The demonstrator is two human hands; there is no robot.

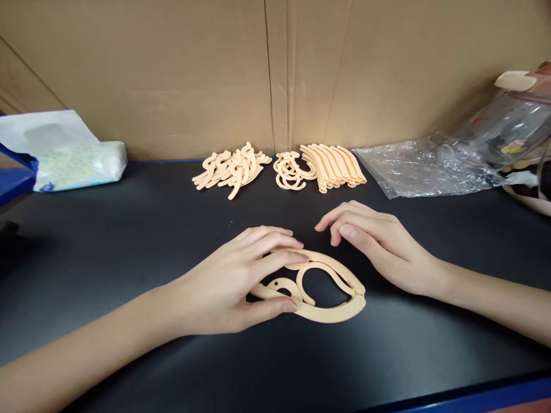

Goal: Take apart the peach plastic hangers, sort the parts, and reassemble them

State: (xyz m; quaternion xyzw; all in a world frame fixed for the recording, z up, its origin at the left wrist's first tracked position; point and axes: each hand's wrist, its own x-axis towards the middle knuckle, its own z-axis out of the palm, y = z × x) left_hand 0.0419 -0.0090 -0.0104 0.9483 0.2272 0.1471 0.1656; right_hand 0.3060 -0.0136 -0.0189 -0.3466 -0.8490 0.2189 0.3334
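A flat peach-coloured swan-shaped piece point(327, 298) made of curved plastic parts lies on the black table point(129, 246). My left hand point(232, 281) rests on its left side, fingers laid across the top and the thumb pressed against its lower edge. My right hand point(379, 241) hovers just behind and to the right of the piece, fingers loosely curved and apart, holding nothing.
At the back lie three heaps of peach plastic parts: S-shaped pieces point(230, 168), rings point(293, 170) and stacked curved strips point(336, 165). A crumpled clear plastic bag point(430, 166) lies at the right, a tissue pack point(69, 160) at the left. A cardboard wall point(267, 69) stands behind.
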